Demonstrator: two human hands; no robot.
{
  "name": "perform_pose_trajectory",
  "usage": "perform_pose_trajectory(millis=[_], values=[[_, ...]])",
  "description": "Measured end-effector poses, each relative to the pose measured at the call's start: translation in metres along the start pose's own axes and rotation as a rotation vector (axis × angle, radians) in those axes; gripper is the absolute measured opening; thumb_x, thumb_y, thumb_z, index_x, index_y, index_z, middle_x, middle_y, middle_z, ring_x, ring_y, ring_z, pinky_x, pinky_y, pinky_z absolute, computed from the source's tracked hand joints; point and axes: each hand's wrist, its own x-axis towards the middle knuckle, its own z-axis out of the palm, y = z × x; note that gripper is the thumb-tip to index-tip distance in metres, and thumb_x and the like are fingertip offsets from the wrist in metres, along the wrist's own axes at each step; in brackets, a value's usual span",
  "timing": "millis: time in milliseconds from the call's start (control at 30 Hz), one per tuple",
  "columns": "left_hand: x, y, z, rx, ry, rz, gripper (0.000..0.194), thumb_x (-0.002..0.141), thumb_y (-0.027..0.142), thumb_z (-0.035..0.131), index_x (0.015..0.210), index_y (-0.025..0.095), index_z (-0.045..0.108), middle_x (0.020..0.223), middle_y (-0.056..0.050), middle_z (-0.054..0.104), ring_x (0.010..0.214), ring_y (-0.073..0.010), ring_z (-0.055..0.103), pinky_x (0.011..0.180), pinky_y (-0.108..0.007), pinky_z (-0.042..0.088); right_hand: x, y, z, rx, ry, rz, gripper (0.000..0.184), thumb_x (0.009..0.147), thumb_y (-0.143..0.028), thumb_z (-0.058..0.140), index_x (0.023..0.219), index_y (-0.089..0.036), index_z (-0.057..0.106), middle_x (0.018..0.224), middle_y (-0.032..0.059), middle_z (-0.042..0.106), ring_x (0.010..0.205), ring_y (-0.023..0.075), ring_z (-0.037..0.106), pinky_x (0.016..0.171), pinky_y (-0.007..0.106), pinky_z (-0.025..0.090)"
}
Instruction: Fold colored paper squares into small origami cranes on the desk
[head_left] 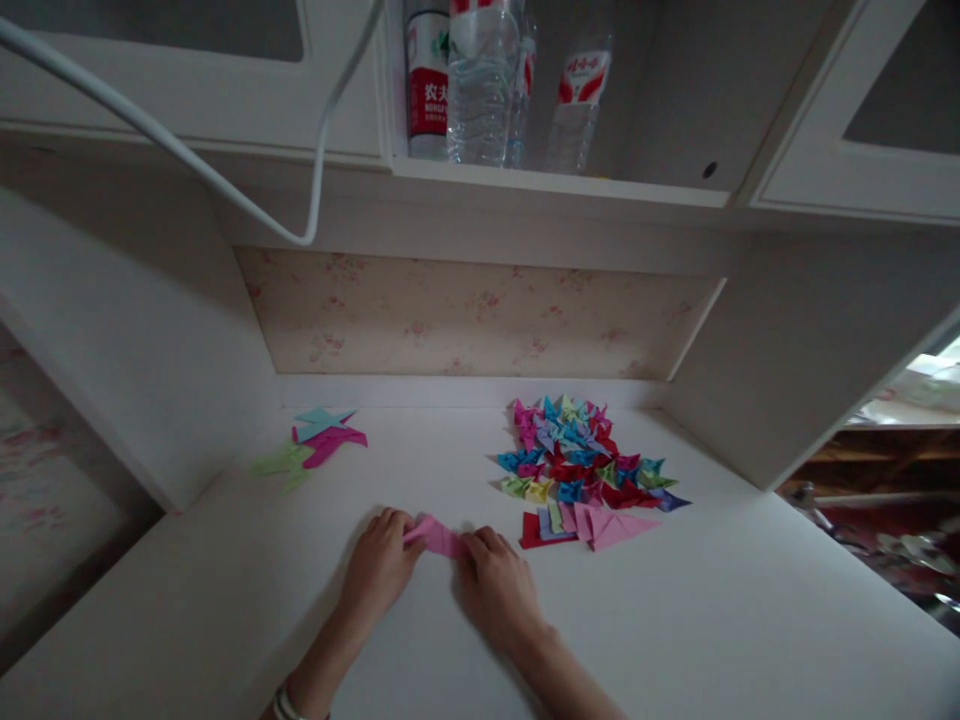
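A pink piece of folded origami paper (pixel 437 536) is stretched between my two hands, just over the white desk (pixel 600 640). My left hand (pixel 382 560) pinches its left end. At the opposite end, the fingers of my right hand (pixel 496 580) are closed on the paper. Fingers cover both ends, so its full shape is hidden. Right of my hands lies a row of flat folded papers (pixel 611 525) in pink, green, lilac and red. Behind that row is a pile of folded paper cranes (pixel 566 440) in many colours.
At the desk's back left lie several flat folded papers (pixel 330 437), blue, magenta and light green. Overhead, a shelf (pixel 555 182) holds plastic bottles (pixel 480 90). A white bent rod or cable (pixel 217 185) hangs at upper left. Side panels (pixel 817 330) flank the desk.
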Motion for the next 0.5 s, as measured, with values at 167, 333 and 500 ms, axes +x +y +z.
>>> perform_pose_trajectory(millis=[167,333,500], values=[[0.004,-0.013,0.003,-0.347,-0.053,-0.107,0.009,0.080,0.028,0.054,0.078,0.020,0.056,0.075,-0.003,0.063,0.075,-0.0190,0.060,0.070,-0.030,0.043,0.000,0.009,0.003,0.108,-0.017,0.031,0.025,0.084,-0.021,0.052,0.103,-0.027,0.066,0.098,0.0046,0.063,0.093,0.0200,0.055,0.078,0.026,0.041],[0.005,-0.007,-0.005,-0.977,-0.078,-0.316,0.042,0.073,0.039,0.064,0.107,0.016,0.057,0.092,-0.006,0.065,0.066,-0.0134,0.059,0.060,-0.025,0.046,-0.002,0.016,-0.001,0.438,-0.021,-0.021,0.020,0.079,-0.030,0.062,0.096,-0.025,0.071,0.085,0.0030,0.065,0.085,0.0196,0.055,0.075,0.028,0.041],[0.000,0.010,-0.019,-1.314,-0.122,-0.440,0.038,0.069,0.037,0.071,0.099,0.015,0.064,0.093,-0.006,0.066,0.072,-0.0120,0.060,0.071,-0.026,0.050,0.000,0.028,0.000,1.062,0.008,0.209,0.034,0.081,-0.048,0.060,0.095,-0.018,0.068,0.072,0.0017,0.063,0.059,0.0126,0.051,0.052,0.023,0.037]])
